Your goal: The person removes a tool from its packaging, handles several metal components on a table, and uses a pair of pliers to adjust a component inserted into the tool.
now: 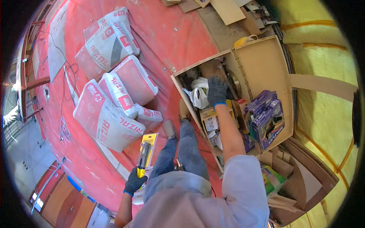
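Left hand (135, 181) grips a packaged tool (144, 155), best kept steady; right hand (217, 91), grip unclear, is in the box (262, 60) beside a bag (198, 95).

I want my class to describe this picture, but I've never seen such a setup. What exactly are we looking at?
There is no machine here: a camera worn on a person's head looks down, and its wide lens bends straight edges. We see the wearer's own legs below. The gloved left hand holds a yellow-and-black tool with a yellow card behind it. The gloved right hand is over an open wooden box, beside a white plastic bag; its grip is unclear. To the left, sacks lie on a red floor covering.
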A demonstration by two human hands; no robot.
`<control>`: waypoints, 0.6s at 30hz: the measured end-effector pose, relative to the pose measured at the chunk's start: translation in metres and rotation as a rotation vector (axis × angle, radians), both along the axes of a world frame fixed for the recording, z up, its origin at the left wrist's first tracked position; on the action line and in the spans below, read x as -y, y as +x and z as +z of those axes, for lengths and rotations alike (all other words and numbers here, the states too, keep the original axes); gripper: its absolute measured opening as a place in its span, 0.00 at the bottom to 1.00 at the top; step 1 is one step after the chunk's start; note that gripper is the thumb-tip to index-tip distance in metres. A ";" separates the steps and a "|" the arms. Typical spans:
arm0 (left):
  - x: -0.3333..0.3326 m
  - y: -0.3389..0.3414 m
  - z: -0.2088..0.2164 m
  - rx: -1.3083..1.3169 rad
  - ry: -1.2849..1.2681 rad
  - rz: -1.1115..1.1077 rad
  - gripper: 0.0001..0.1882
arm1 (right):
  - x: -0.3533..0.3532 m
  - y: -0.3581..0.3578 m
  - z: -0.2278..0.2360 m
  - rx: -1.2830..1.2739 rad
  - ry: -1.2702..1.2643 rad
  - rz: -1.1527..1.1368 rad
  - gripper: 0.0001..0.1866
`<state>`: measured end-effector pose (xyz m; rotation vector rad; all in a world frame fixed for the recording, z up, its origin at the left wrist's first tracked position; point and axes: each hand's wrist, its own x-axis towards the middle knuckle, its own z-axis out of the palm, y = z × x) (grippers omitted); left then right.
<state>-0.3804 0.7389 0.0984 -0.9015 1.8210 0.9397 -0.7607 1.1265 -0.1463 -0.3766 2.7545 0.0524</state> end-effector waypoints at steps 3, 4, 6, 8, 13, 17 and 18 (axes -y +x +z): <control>-0.023 -0.032 0.002 0.049 0.029 -0.003 0.33 | -0.015 -0.018 -0.042 0.273 0.040 0.125 0.32; -0.027 -0.034 0.004 0.058 -0.006 -0.041 0.33 | -0.012 -0.017 -0.052 0.451 0.045 0.123 0.31; -0.033 -0.050 0.007 0.061 -0.010 -0.076 0.33 | -0.034 0.008 -0.078 0.543 -0.010 0.122 0.28; -0.041 -0.069 0.018 0.064 0.014 -0.032 0.33 | -0.045 0.034 -0.089 0.637 -0.038 0.120 0.26; -0.040 -0.088 0.022 0.099 -0.026 -0.041 0.34 | -0.062 0.081 -0.078 0.759 -0.136 -0.098 0.24; -0.030 -0.081 0.016 0.090 -0.007 0.013 0.34 | -0.085 0.113 -0.062 0.693 -0.154 -0.085 0.20; -0.030 -0.085 0.016 0.096 -0.003 0.012 0.34 | -0.094 0.124 -0.060 0.677 -0.182 -0.081 0.20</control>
